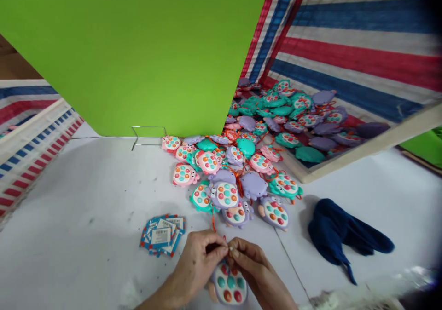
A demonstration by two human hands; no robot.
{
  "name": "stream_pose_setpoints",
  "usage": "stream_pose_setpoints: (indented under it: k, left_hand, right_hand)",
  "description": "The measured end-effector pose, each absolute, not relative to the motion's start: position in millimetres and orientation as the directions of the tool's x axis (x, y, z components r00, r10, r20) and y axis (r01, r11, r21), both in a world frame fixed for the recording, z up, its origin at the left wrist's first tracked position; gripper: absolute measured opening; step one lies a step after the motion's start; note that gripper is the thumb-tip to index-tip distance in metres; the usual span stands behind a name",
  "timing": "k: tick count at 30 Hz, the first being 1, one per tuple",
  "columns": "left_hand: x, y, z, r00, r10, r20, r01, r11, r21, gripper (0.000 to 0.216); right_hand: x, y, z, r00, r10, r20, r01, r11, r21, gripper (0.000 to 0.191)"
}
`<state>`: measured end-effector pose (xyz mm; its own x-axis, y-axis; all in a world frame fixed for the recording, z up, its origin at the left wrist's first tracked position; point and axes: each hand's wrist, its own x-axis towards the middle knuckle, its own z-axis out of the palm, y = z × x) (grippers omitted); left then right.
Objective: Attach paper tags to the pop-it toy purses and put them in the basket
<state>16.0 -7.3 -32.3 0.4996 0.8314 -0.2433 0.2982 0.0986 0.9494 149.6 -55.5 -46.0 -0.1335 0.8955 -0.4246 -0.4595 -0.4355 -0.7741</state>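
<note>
Both left hand & right hand fingers pinch orange cord atop purple, multicolour-buttoned toy.

The fingers partly hide the purple toy.

White desk, scuffed, seam running toward bottom edge. Heap of button toys at centre: pink, teal, purple, spreading from striped sack upper right. Stack of blue-edged cards lower left of centre. Dark blue cloth crumpled lower right. Green board standing upper left, wire stand at its foot. Purple toy bottom centre.
</note>
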Motion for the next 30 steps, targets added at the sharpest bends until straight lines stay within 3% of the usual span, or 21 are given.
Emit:
stream_pose_setpoints:
  k: [19,30]
  left_hand:
    - [12.9,-8.3,-33.5,0.508,0.825,-0.248,0.213,0.159,0.964,0.015]
    - [11.0,-8.9,-33.9,0.504,0.841,-0.194,0.288,0.049,0.956,0.016]
  right_hand:
    - [148.3,-57.0,-50.6,-0.139,0.89,-0.434,-0.504,-0.441,-0.742,0.025]
    - [147.9,-57.6,-49.6,-0.154,0.885,-0.439,-0.385,-0.464,-0.798,0.029]
